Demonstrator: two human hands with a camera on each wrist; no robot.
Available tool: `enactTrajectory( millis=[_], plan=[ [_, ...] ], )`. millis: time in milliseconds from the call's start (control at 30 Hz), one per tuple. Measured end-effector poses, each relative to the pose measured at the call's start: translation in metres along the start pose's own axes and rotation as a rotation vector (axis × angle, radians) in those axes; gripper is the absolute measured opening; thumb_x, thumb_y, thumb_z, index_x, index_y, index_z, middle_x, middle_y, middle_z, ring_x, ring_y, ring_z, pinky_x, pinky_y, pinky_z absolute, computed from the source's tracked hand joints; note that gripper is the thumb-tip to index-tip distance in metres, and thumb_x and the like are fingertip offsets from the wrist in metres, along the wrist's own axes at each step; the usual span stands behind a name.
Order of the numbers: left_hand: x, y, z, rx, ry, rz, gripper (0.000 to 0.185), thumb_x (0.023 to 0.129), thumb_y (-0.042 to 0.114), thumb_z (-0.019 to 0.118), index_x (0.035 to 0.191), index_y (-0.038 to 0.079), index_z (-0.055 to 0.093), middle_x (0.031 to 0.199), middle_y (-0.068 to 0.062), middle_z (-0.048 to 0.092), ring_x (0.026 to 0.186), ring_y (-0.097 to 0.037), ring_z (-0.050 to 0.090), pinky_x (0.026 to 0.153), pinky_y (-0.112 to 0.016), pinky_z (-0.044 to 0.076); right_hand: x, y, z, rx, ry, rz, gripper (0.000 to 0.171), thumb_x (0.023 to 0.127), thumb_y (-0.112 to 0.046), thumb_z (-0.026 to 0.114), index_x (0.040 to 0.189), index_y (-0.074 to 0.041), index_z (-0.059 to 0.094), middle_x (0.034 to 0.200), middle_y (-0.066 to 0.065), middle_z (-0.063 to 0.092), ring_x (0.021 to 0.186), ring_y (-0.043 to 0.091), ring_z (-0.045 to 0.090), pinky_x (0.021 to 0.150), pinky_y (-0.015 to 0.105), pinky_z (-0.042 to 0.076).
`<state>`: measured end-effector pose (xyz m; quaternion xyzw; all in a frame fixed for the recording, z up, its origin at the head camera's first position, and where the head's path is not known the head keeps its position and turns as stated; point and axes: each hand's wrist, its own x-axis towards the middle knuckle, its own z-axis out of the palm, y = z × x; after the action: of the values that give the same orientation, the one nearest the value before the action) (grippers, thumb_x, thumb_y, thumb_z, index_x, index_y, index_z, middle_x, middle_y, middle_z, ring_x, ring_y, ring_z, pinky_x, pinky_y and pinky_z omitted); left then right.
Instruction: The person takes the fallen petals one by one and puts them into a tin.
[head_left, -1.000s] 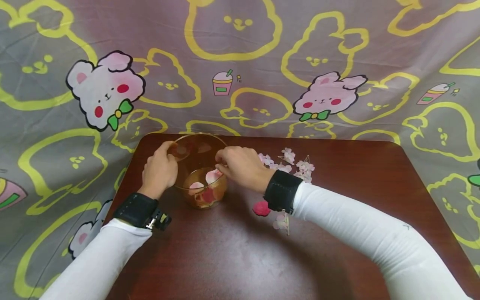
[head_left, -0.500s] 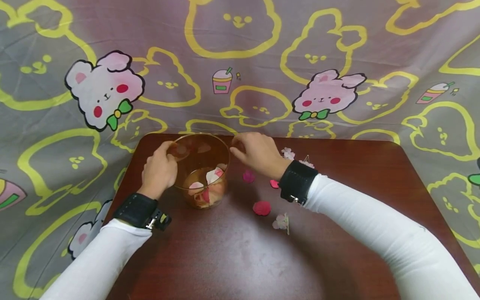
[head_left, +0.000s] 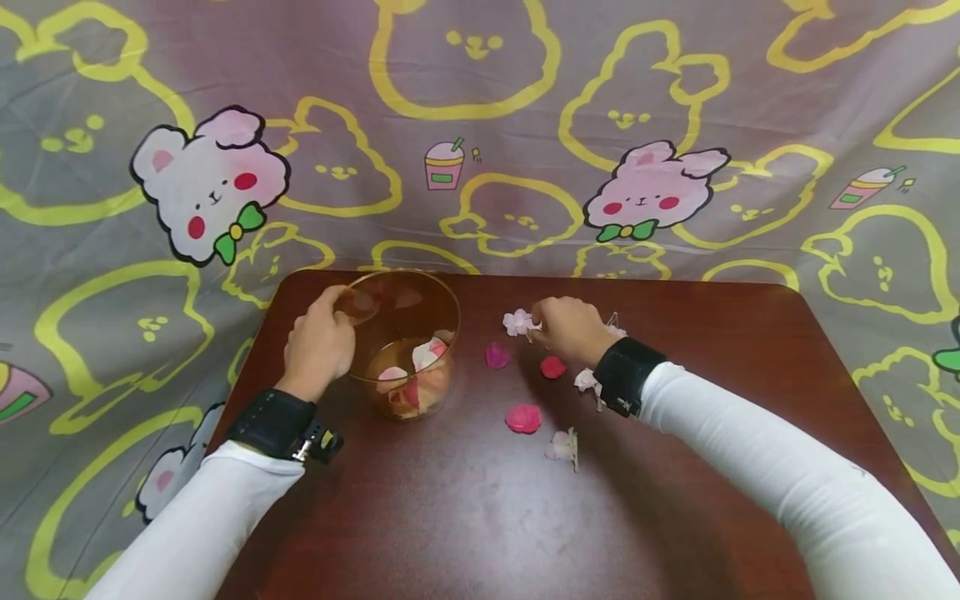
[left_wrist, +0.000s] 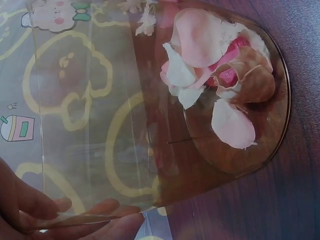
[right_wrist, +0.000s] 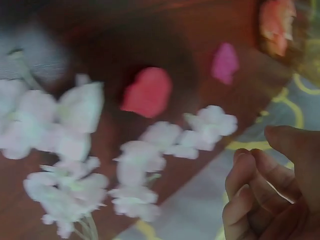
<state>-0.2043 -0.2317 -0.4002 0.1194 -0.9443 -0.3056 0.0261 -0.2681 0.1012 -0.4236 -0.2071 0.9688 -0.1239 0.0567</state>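
Note:
My left hand [head_left: 318, 337] grips the rim of a clear amber bowl [head_left: 397, 312], thumb and fingers on either side of its wall in the left wrist view. Loose petals [left_wrist: 197, 37], pink, white and brownish, lie in its bottom. To the right, my right hand [head_left: 573, 331] hovers over artificial blossom sprigs [right_wrist: 140, 160]. Its fingers [right_wrist: 242, 200] are loosely bent, with a gap to the thumb and nothing seen between them. A pale pink blossom [head_left: 517, 322] lies just left of that hand, and a red petal [head_left: 553, 367] below it.
A magenta petal [head_left: 497, 356] and a pink-red petal [head_left: 522, 418] lie right of the bowl. White sprigs [head_left: 588, 382] lie by the right wrist, another sprig [head_left: 562, 447] nearer the front. A patterned cloth [head_left: 510, 200] hangs behind the brown table [head_left: 450, 517].
My right hand has moved right from above the bowl's rim to the blossoms, uncovering the magenta and red petals. My left hand stays on the rim.

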Motion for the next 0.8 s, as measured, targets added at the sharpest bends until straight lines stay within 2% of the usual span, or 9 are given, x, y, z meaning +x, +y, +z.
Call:
enactTrajectory(
  millis=[133,300,400,800],
  plan=[
    [-0.002,-0.001,-0.001,0.0,-0.005,-0.006,0.045,0.106,0.021,0.029,0.148,0.021,0.045,0.134,-0.026,0.061,0.1,-0.05,0.063,0.068,-0.051,0.045,-0.006,0.008,0.016,-0.045,-0.038,0.001,0.024,0.093,-0.025,0.072,0.107,-0.005,0.074,0.095,0.007,0.076,0.084,0.024,0.07,0.074,0.044,0.057],
    [-0.002,0.0,-0.001,-0.004,-0.006,0.008,0.045,0.106,0.021,0.029,0.149,0.019,0.044,0.133,-0.025,0.062,0.094,-0.046,0.063,0.066,-0.048,0.043,-0.008,0.018,0.034,-0.11,-0.11,0.002,0.013,0.091,-0.018,0.072,0.094,-0.006,0.072,0.081,0.006,0.07,0.073,0.021,0.063,0.065,0.042,0.054],
    [-0.001,0.001,-0.001,-0.004,-0.008,0.013,0.046,0.106,0.021,0.029,0.15,0.018,0.043,0.134,-0.025,0.061,0.094,-0.046,0.063,0.066,-0.047,0.043,-0.007,0.021,0.04,-0.156,-0.135,0.008,0.013,0.089,-0.02,0.074,0.087,-0.008,0.069,0.077,0.006,0.067,0.071,0.021,0.061,0.065,0.046,0.054],
    [0.0,0.0,-0.001,-0.003,-0.003,0.001,0.046,0.106,0.021,0.028,0.149,0.02,0.044,0.132,-0.022,0.064,0.091,-0.044,0.064,0.063,-0.045,0.042,-0.006,0.023,0.055,-0.153,-0.11,0.031,0.011,0.089,-0.019,0.075,0.085,-0.01,0.07,0.083,0.01,0.071,0.075,0.027,0.067,0.069,0.047,0.056]
  ],
)
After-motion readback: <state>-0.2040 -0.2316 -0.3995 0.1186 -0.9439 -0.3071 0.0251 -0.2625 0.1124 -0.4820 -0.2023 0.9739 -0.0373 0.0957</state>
